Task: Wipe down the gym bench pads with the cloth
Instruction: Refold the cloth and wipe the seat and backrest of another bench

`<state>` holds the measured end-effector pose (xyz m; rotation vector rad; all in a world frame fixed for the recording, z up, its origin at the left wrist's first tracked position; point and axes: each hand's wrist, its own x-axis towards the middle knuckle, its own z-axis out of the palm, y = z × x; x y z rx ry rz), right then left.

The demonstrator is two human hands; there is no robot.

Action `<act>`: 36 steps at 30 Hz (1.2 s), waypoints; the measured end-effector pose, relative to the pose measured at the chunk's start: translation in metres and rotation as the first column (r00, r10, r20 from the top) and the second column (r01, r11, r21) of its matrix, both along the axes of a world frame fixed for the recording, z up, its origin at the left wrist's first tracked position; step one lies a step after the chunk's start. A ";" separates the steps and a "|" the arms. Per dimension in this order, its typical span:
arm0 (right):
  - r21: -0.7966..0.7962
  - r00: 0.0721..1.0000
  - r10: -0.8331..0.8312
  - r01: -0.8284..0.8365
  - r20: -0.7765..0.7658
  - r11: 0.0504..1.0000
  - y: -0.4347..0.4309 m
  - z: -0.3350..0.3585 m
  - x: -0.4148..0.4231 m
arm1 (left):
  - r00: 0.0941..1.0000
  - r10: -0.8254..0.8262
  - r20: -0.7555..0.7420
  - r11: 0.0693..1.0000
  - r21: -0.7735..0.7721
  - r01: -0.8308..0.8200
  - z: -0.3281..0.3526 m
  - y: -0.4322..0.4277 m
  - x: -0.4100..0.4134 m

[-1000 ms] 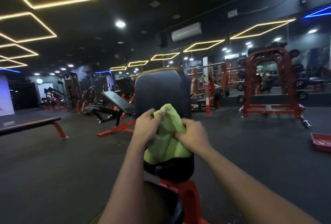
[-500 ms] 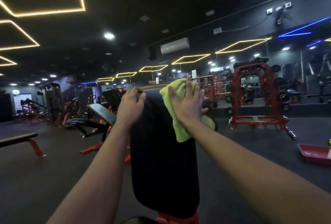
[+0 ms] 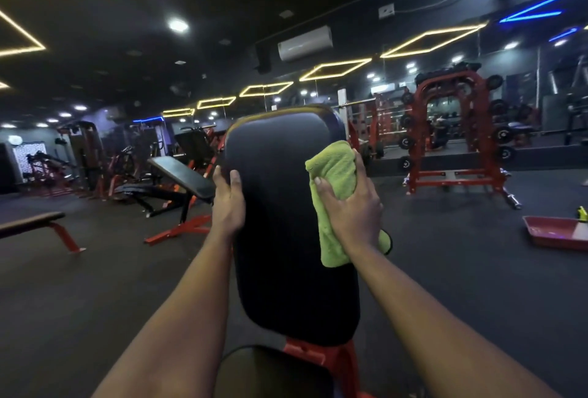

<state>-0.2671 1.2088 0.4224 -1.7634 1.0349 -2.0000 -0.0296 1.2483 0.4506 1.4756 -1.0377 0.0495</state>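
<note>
A tall black back pad [image 3: 280, 206] of a red-framed bench stands upright before me, with the black seat pad [image 3: 273, 372] below it. A lime-green cloth [image 3: 334, 175] lies against the pad's right edge. My right hand [image 3: 353, 210] presses the cloth onto the pad, fingers spread over it. My left hand [image 3: 227, 200] grips the pad's left edge, thumb on the front face and fingers wrapped behind.
An incline bench [image 3: 181, 181] and a flat bench [image 3: 35, 226] stand to the left. A red weight rack [image 3: 458, 149] with plates stands at the back right by the mirror. A red tray [image 3: 553, 235] with a spray bottle [image 3: 582, 214] lies on the dark floor at the right.
My right hand has slid the cloth down from the pad's top to its right edge. My left hand has dropped from the top corner to the left edge.
</note>
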 end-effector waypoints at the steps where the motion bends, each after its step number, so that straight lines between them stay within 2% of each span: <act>1: 0.008 1.000 0.000 0.000 -0.007 1.000 0.003 -0.011 -0.001 | 1.000 0.012 -0.024 1.000 -0.005 -0.012 -0.010 0.001 -0.002; 7: 0.081 0.998 0.008 -0.003 -0.061 0.997 0.018 -0.076 -0.012 | 0.998 -0.009 -0.059 0.998 -0.069 0.005 -0.058 0.011 -0.011; 13: 0.199 0.992 0.037 -0.012 -0.123 0.980 0.038 -0.165 -0.025 | 0.988 0.028 -0.154 0.994 0.110 -0.011 -0.123 0.029 -0.028; 16: 0.313 0.980 0.154 -0.108 -0.125 0.944 0.051 -0.212 -0.035 | 0.981 0.030 -0.191 0.979 0.206 0.010 -0.146 0.047 -0.043; 19: 0.399 0.968 0.239 -0.188 -0.081 0.897 0.061 -0.235 -0.044 | 0.989 0.027 -0.144 0.979 0.205 0.003 -0.153 0.064 -0.062; 21: 0.386 0.971 0.222 -0.173 -0.087 0.906 0.059 -0.218 -0.046 | 0.994 0.108 -0.028 0.987 0.123 -0.104 -0.138 0.067 -0.071; 23: 0.276 0.980 0.183 -0.154 -0.084 0.949 0.051 -0.178 -0.044 | 0.979 0.192 0.071 0.981 -0.031 -0.190 -0.104 0.061 -0.076; 26: 0.119 0.986 0.163 -0.159 -0.023 0.980 0.027 -0.093 -0.032 | 0.953 0.265 0.148 0.943 -0.244 -0.225 -0.028 0.033 -0.073; 28: 0.080 0.987 0.160 -0.161 0.017 0.984 0.013 -0.045 -0.028 | 0.926 0.317 0.204 0.915 -0.325 -0.241 0.022 0.018 -0.070; 30: 0.046 0.986 0.163 -0.165 0.034 0.985 0.010 -0.012 -0.028 | 0.888 0.370 0.273 0.903 -0.329 -0.276 0.060 0.011 -0.071; 32: 0.049 0.982 0.186 -0.187 0.035 0.981 0.005 0.020 -0.029 | 0.883 0.330 0.334 0.931 -0.271 -0.245 0.094 0.005 -0.073; 36: 0.113 0.978 0.209 -0.207 -0.007 0.972 0.001 0.093 -0.033 | 0.962 0.128 0.240 0.991 -0.003 -0.131 0.149 0.005 -0.084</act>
